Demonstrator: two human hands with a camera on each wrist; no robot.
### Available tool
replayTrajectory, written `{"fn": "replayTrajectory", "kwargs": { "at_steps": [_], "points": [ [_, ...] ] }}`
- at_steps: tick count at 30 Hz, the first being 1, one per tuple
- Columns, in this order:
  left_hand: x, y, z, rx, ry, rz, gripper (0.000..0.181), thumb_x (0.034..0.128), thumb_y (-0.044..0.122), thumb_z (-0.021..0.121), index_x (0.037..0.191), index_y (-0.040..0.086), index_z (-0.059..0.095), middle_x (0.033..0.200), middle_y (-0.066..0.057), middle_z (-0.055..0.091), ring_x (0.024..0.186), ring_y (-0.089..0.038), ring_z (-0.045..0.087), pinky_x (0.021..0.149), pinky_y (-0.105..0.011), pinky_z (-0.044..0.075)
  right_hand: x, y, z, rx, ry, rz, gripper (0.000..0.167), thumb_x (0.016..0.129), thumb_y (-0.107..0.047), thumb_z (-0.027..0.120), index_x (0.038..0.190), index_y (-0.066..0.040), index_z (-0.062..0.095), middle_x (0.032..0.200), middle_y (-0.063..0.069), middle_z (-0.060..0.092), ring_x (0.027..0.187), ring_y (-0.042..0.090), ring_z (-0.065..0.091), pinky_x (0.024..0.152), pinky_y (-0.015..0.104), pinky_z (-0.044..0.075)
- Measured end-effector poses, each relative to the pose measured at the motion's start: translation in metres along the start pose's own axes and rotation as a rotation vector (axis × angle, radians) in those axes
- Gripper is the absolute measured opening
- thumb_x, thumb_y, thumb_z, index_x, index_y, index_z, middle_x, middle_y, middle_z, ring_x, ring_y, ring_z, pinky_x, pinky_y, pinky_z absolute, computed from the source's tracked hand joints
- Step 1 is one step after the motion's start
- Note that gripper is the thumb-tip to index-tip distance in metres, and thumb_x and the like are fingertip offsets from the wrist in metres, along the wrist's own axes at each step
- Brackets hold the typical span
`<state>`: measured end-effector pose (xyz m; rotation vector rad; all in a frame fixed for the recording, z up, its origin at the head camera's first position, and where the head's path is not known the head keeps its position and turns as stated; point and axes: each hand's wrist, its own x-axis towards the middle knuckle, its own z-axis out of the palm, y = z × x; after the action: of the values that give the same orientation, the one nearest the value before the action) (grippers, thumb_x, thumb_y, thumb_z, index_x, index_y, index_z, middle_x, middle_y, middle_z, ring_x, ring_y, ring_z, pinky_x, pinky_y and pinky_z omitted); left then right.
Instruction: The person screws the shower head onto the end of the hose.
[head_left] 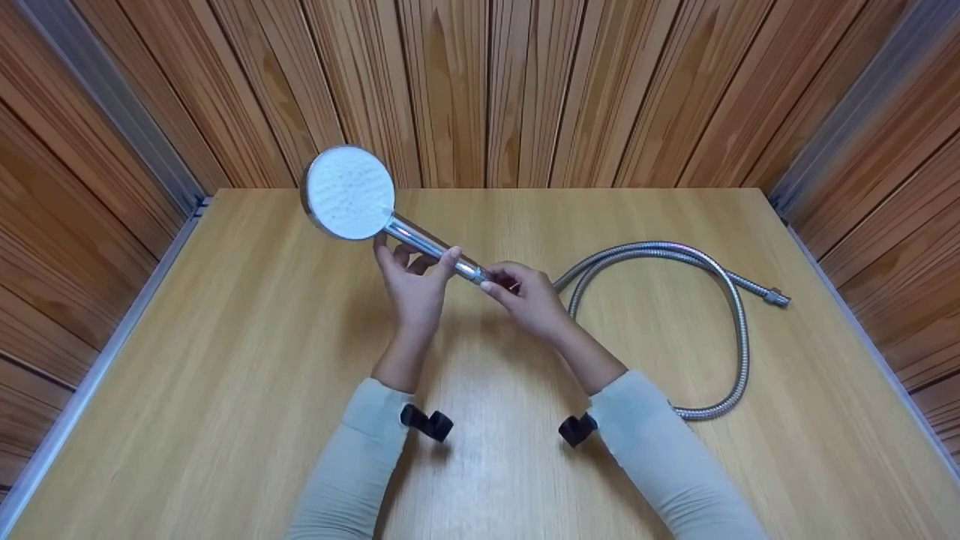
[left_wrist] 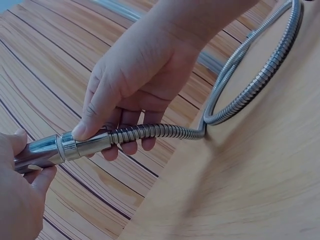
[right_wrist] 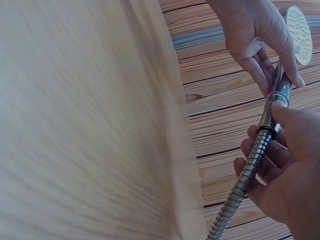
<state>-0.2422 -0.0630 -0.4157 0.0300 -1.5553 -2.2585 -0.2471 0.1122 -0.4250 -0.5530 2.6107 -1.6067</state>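
Note:
A chrome shower head (head_left: pixel 350 193) with a round white face is raised above the table, its handle (head_left: pixel 424 240) slanting down to the right. My left hand (head_left: pixel 417 292) grips that handle, thumb on the near side. With thumb and fingers my right hand (head_left: pixel 531 300) pinches the smooth metal connector (left_wrist: pixel 92 145) of a ribbed shower hose. In the left wrist view the connector meets the handle's end, with a thin pale ring (left_wrist: pixel 60 148) showing at the joint; the threads are hidden. From the right hand the hose (right_wrist: pixel 239 187) runs down to the table.
The rest of the hose lies in a loop (head_left: pixel 741 337) on the right of the wooden table (head_left: pixel 247 375). Its other end fitting (head_left: pixel 777 298) points right. Wood-panelled walls (head_left: pixel 450 90) stand behind and at both sides. Black wrist mounts (head_left: pixel 429 423) sit at both sleeves.

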Motion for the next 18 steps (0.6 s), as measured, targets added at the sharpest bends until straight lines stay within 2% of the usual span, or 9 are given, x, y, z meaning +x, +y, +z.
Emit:
{"fn": "replayTrajectory", "kwargs": {
  "at_steps": [4,12,18],
  "points": [
    [-0.0004,-0.0002,0.0003,0.003,-0.008,0.018,0.103,0.0746,0.017,0.086,0.149,0.031,0.016,0.122,-0.014,0.051,0.103,-0.032,0.061,0.084,-0.04,0.058,-0.0007,-0.0009,-0.002,0.003,-0.01,-0.002,0.022,0.096,-0.023,0.063,0.114,-0.011,0.067,0.1,0.0,0.065,0.088,0.018,0.06,0.074,0.032,0.053],
    [-0.0007,0.003,-0.0004,0.009,-0.021,-0.024,0.106,0.0733,0.017,0.087,0.15,0.032,0.016,0.123,-0.012,0.052,0.105,-0.031,0.06,0.084,-0.039,0.058,-0.003,-0.0026,-0.0059,-0.005,-0.041,0.0,0.028,0.097,-0.027,0.061,0.12,-0.012,0.067,0.1,0.0,0.066,0.088,0.022,0.058,0.071,0.032,0.051],
    [-0.001,0.0024,0.0017,-0.041,-0.029,0.032,0.104,0.0737,0.006,0.085,0.15,0.026,0.018,0.117,-0.015,0.053,0.099,-0.033,0.062,0.081,-0.043,0.059,-0.0046,-0.0027,-0.0039,0.043,0.047,-0.041,0.041,0.081,-0.015,0.081,0.118,-0.008,0.063,0.096,0.002,0.066,0.085,0.019,0.059,0.072,0.03,0.05]
  ]
}}
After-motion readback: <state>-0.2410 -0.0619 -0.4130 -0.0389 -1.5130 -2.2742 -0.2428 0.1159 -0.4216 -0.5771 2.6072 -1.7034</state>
